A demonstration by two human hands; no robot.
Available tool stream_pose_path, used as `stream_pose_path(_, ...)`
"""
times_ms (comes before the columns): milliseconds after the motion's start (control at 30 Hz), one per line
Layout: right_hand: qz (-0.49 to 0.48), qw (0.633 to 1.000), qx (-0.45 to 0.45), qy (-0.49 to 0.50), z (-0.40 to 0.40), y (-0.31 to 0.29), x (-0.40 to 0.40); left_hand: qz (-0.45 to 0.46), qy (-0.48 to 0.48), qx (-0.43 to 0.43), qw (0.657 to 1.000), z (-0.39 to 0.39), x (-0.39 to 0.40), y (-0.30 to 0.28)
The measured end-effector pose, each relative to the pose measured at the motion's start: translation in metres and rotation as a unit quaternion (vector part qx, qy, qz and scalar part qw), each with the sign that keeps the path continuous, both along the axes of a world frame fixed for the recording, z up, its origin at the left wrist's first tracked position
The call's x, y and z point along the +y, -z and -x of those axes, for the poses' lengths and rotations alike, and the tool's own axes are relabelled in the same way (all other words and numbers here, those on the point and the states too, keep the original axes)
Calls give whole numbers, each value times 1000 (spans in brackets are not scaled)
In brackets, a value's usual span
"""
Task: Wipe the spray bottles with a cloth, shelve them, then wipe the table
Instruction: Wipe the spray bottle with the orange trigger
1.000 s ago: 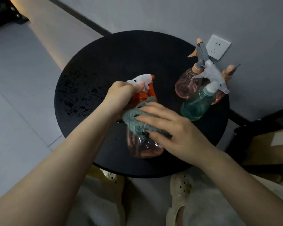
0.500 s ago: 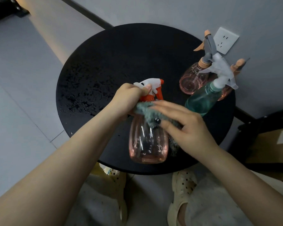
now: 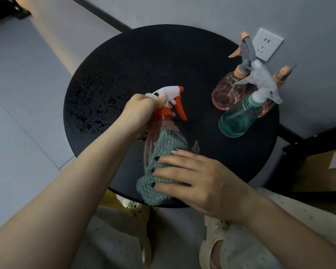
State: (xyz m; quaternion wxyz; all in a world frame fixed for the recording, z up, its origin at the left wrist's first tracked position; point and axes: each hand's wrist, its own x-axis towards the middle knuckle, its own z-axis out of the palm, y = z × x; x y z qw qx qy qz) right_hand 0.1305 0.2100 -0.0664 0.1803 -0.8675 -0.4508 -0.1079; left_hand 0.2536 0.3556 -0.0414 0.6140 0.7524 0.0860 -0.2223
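Both of my hands are busy with one pink spray bottle (image 3: 155,131), which I hold tipped above the near part of the round black counter (image 3: 136,61). My left hand (image 3: 142,111) curls around its neck just under the white head with the orange nozzle and trigger, thumb pressed up against the white part. My right hand (image 3: 194,179) lies flat with fingers stretched out (dark polish on the nails) and presses a grey-green cloth (image 3: 159,166) against the lower body of that bottle; the cloth wraps most of the side facing me, and a checked patch of it shows near the bottle's shoulder.

Three more bottles stand together at the far right of the counter, well apart from my hands. A teal bottle (image 3: 239,119) with a frosted white head is nearest to me. Just behind it is a pink bottle (image 3: 225,94) with a grey head and tan trigger. I can see only a little of the third pink bottle (image 3: 268,107) to their right, as the teal one's head covers it.

Water droplets (image 3: 89,113) speckle the left side of the counter. A white wall socket (image 3: 268,43) sits on the grey wall beyond the bottles. Below the counter edge I see my pale sandals (image 3: 211,247) on the floor.
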Motion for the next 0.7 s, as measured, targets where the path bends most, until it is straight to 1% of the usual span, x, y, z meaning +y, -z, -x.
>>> stream_pose_path(100, -28, 998, 27, 42, -4, -1, -4, -11, 9, 0, 1000, -1, -2, 3)
stream_pose_path(200, -89, 985, 84, 123, -11, -1, -7, -5, 15, 6, 1000, 0, -7, 4)
stream_pose_path(267, -151, 959, 144, 189, -16, 0, -8, 16, 18, 5, 1000, 2, -11, 5)
stream_pose_path(300, -192, 939, 180, 223, -18, 0, -8, 18, 23, 1, 1000, 3, -12, 7)
stream_pose_path(367, -265, 895, 237, 270, -22, -1, -8, -3, 37, -2, 999, 2, -13, 8)
stream_pose_path(400, -280, 884, 250, 279, -23, 0, -8, -13, 37, -1, 999, 2, -13, 8)
stream_pose_path(433, -275, 884, 256, 278, -22, 0, -7, -15, 31, 0, 999, 1, -12, 8)
stream_pose_path(500, -230, 907, 241, 259, -19, 0, -4, 6, 17, 1, 1000, -2, -10, 8)
stream_pose_path(567, -164, 943, 182, 226, -15, -1, -4, 22, 0, 3, 1000, -4, -8, 9)
stream_pose_path(600, -130, 960, 142, 202, -13, -1, -4, 12, -5, 3, 1000, -5, -6, 9)
stream_pose_path(700, -44, 989, 48, 132, -8, -1, -4, -13, -14, 1, 1000, -7, -2, 8)
